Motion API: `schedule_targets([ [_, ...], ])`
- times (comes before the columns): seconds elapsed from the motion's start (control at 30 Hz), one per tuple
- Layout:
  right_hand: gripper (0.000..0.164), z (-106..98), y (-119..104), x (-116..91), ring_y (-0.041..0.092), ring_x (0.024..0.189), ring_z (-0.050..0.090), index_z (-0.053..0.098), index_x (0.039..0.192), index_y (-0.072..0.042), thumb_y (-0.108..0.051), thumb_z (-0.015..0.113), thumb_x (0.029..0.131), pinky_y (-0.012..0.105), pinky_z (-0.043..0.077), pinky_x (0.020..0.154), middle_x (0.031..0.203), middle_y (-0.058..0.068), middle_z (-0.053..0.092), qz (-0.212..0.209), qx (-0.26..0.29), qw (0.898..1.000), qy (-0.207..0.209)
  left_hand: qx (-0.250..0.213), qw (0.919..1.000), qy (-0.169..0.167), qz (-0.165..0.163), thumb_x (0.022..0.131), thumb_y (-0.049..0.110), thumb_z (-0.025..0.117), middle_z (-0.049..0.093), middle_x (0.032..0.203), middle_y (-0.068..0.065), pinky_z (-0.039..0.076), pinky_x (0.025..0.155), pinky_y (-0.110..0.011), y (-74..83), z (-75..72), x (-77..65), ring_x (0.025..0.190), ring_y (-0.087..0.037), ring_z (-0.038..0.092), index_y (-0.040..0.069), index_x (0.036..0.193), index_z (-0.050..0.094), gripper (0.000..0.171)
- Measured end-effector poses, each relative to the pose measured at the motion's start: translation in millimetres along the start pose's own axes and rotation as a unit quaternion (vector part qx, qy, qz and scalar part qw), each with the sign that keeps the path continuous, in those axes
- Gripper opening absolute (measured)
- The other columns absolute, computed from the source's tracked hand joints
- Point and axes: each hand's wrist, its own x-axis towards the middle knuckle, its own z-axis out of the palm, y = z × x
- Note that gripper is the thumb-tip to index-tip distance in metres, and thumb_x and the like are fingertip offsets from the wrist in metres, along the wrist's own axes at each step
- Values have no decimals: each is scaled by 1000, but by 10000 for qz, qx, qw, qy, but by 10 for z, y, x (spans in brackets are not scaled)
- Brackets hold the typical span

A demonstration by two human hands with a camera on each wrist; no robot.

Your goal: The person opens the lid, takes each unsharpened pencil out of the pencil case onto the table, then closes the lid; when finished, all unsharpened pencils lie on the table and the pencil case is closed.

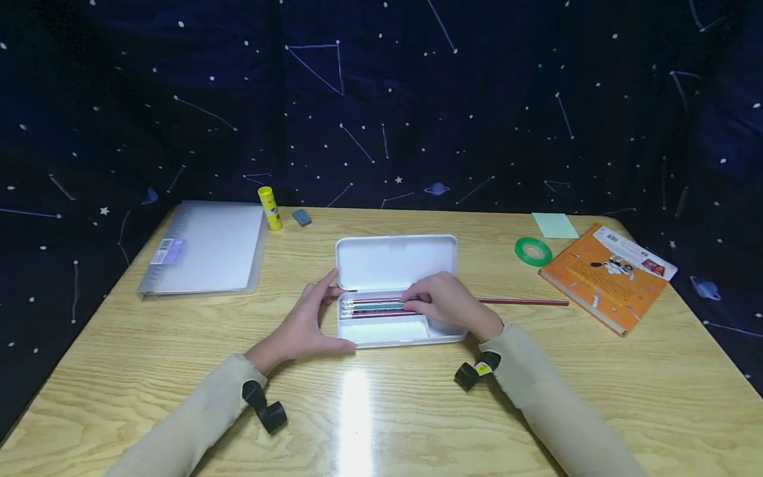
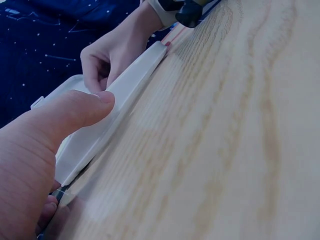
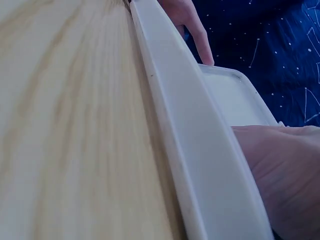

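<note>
Pencil case (image 1: 396,291), white and hinged open, is set near the middle of the wooden table (image 1: 179,344), its lid laid back toward the far side and its tray toward the near edge. Largest of the other things, a clear binder (image 1: 205,246) is laid at the far left and an orange book (image 1: 608,277) at the far right; smaller still, a green tape roll (image 1: 532,252), a pale sticky pad (image 1: 554,225), a yellow glue stick (image 1: 270,208) and a small eraser (image 1: 301,216) are spread along the far side, well apart from the case. The case's left end is steadied by the left hand (image 1: 306,321), thumb pressed on the near wall and fingers straight along the end. Pencils (image 1: 375,307) lying in the tray are covered by the right hand (image 1: 444,306), fingers curled down onto them; whether one is pinched cannot be told. One red pencil (image 1: 524,302) is left on the table just right of the case. Packing of the pencils is judged to be in hand; a reach to the right for the loose pencil would be called for. Open tabletop is offered near and right of the case, and the table edges are well away.
</note>
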Motion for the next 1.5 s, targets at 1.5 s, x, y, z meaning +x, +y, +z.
schedule_targets([
  [1.5, 15, -511, 618, -1322, -2, 50, 32, 70, 83, -13, -1, 77, 76, 16, 27, 45, 55, -14, 42, 1024, -882, 9707, 1986, 43, 9998, 35, 177, 57, 39, 93, 54, 133, -4, 40, 99, -41, 12, -1, -22, 111, -19, 43, 10, 155, 13, 129],
])
